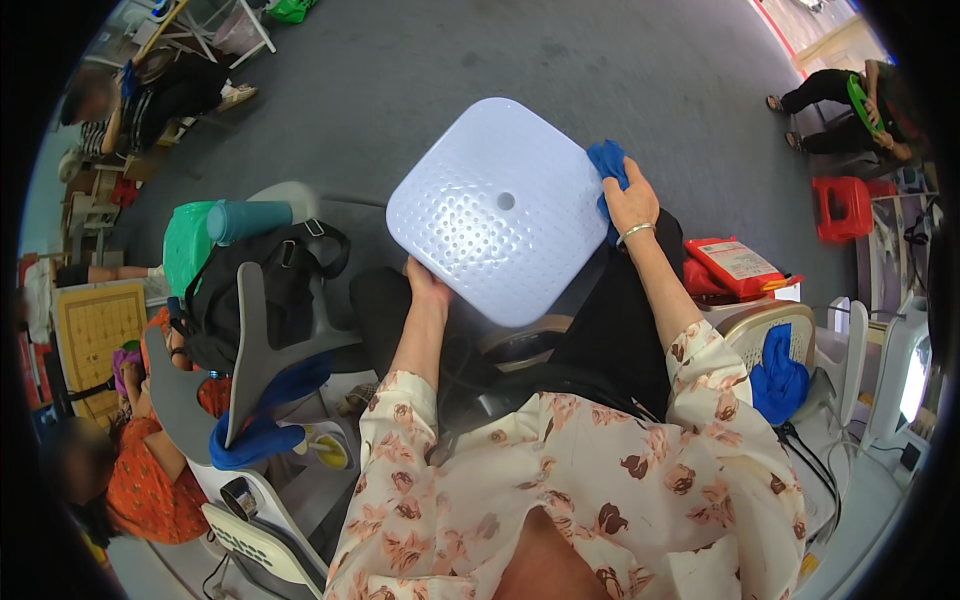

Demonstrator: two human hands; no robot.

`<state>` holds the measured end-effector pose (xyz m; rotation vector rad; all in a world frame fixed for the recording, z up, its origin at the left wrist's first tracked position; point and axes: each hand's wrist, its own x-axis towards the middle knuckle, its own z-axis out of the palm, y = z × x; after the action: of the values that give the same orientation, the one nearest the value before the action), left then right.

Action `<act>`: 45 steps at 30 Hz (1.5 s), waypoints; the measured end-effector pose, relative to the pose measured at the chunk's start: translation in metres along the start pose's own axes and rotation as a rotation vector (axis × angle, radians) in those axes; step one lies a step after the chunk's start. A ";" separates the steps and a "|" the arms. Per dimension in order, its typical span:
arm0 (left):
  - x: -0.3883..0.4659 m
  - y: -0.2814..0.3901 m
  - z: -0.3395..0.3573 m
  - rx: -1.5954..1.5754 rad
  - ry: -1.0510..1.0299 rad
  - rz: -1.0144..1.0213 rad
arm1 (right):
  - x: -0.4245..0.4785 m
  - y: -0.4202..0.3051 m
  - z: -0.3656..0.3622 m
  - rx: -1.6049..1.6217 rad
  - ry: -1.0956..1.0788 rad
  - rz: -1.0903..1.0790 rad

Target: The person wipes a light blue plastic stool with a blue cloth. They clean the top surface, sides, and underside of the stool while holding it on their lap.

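Observation:
A pale lavender plastic stool seat (499, 214), square with rounded corners, a dotted surface and a round hole, is held up over my lap. My left hand (427, 283) grips its lower left edge, with the fingers hidden beneath. At its right edge, my right hand (631, 201) holds a blue cloth (609, 166) against the rim, thumb and forefinger showing and the other fingers hidden. The underside and any legs are out of sight. Light glares on the lower left part of the top.
A grey chair (262, 352) with a black bag (247, 285) and a teal bottle (247, 221) stands at left. At right are a red wipes packet (731, 266) and another blue cloth (780, 379). Several people sit around; one holds a green object (862, 103). A red stool (841, 210) stands farther right.

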<state>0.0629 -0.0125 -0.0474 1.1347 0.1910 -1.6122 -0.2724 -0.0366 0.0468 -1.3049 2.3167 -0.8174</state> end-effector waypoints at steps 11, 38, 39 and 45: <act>0.001 0.016 0.018 0.168 0.031 0.092 | -0.079 -0.036 0.006 -0.211 -0.188 -0.832; -0.047 0.023 0.068 1.270 0.019 1.201 | -0.033 -0.092 0.042 0.820 -0.597 -0.191; -0.049 0.022 0.072 1.134 0.017 1.164 | -0.024 -0.072 0.050 0.430 -0.493 -0.528; -0.086 0.021 0.093 1.367 -0.101 1.416 | 0.006 -0.038 0.022 0.273 -0.023 -0.313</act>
<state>0.0223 -0.0224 0.0738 1.4943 -1.6400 -0.2854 -0.2387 -0.0642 0.0538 -1.5575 1.9232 -1.1623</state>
